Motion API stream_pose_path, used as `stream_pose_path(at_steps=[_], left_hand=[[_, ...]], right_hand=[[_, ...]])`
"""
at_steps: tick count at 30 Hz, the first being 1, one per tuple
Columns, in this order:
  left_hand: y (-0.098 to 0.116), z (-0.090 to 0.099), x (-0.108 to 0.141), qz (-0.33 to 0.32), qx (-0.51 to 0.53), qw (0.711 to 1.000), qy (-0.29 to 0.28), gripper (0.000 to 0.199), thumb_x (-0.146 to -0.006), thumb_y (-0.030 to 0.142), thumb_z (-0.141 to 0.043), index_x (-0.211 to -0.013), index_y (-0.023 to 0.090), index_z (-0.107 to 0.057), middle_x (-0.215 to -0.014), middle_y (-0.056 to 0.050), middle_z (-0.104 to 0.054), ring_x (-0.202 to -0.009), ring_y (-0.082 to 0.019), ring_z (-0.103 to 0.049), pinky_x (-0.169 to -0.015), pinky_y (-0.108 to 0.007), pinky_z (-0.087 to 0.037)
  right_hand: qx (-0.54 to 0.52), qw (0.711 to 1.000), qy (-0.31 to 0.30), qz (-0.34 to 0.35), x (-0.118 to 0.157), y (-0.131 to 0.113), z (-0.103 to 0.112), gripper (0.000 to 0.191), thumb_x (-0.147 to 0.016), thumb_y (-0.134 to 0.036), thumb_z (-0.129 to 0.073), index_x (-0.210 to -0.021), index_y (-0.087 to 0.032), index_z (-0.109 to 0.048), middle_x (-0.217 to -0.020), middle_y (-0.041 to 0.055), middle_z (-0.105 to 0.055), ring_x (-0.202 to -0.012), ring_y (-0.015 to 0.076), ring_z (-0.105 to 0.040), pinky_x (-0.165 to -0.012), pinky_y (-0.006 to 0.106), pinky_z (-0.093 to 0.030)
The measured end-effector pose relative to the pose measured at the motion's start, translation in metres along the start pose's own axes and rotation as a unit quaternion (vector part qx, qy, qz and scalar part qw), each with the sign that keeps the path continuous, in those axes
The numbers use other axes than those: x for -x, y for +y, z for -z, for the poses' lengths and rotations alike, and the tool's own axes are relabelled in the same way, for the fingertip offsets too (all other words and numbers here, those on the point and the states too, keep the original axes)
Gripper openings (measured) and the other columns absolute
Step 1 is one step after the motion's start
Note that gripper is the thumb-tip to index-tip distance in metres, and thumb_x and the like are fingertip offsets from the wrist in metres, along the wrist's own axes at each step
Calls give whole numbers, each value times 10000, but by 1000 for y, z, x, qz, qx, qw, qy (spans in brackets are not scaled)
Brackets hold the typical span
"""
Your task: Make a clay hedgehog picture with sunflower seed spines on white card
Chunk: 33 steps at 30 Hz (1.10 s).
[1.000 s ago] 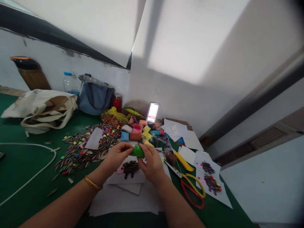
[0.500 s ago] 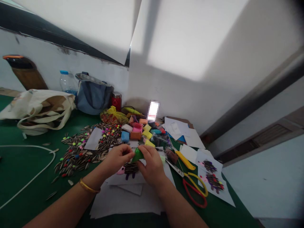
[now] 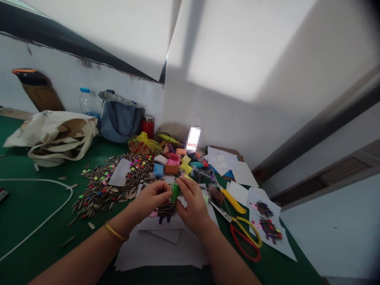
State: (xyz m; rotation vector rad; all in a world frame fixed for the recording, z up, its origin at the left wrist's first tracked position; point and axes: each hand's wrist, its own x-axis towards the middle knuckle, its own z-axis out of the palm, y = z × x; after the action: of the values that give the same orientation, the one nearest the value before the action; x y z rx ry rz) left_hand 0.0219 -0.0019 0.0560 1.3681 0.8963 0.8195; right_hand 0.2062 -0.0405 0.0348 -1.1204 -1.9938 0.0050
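Observation:
Between my left hand (image 3: 154,196) and my right hand (image 3: 194,202) is a packet of bright green modelling clay (image 3: 175,192), shiny as if in clear wrap. Both hands are closed on it by thumb and fingertips. Just below lies a sheet of paper (image 3: 148,226) with a hedgehog picture (image 3: 165,209), partly hidden by my fingers. Its face is pink, its legs are purple, and striped seeds cover its back. Beyond my hands sit several clay packets (image 3: 171,169) in brown, pink, blue, yellow and other colours.
Striped sunflower seeds (image 3: 114,193) mixed with coloured balls spread at left. Scissors (image 3: 237,229) and a yellow utility knife (image 3: 234,201) lie at right, beside two finished-looking hedgehog pictures (image 3: 269,230). Bags (image 3: 120,120), a red flask (image 3: 147,126) and a bright phone screen (image 3: 193,138) stand behind.
The green clay packet has been turned more upright between my fingers. Both hands stay close together on it. The whole view has shifted slightly.

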Motion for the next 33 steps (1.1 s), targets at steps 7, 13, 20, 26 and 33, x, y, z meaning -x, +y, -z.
stream_pose_path(at_steps=[7,13,20,26,33], left_hand=[[-8,-11,2,-48,-46,997,49,252,-736,388,-676,-682,184,-537,-613,46,-514,-569,-104,-482,-515,-217,-403],[-11,-13,3,-70,-82,993,37,262,-753,370,-671,-650,185,-516,-574,56,-490,-533,-97,-449,-482,-207,-351],[-15,-6,-2,-152,-162,973,60,249,-780,334,-658,-616,173,-562,-625,23,-524,-627,-126,-483,-573,-239,-370],[-22,-10,2,-184,-210,958,67,199,-818,243,-642,-644,176,-575,-663,27,-546,-655,-120,-502,-614,-242,-374],[-23,-13,4,-189,-216,955,67,217,-849,257,-633,-656,179,-572,-669,25,-544,-657,-121,-509,-615,-251,-379]], right_hand=[[-45,998,41,-19,2,-6,-6,171,-857,-353,-638,-868,-212,-542,-852,51,-566,-841,213,-554,-743,351,-487],[-53,998,10,-26,2,-2,-9,151,-891,-306,-600,-810,-208,-519,-807,40,-558,-783,201,-522,-683,314,-428],[-32,999,-14,-13,1,-5,-8,98,-930,-207,-472,-846,-203,-523,-841,61,-579,-813,208,-524,-727,323,-430],[6,1000,-13,-9,1,-3,-7,67,-792,-146,-520,-828,-204,-522,-823,56,-577,-811,221,-527,-725,338,-419],[0,1000,-5,-24,2,-4,-8,96,-848,-252,-584,-805,-210,-509,-811,51,-568,-784,215,-525,-691,324,-423]])
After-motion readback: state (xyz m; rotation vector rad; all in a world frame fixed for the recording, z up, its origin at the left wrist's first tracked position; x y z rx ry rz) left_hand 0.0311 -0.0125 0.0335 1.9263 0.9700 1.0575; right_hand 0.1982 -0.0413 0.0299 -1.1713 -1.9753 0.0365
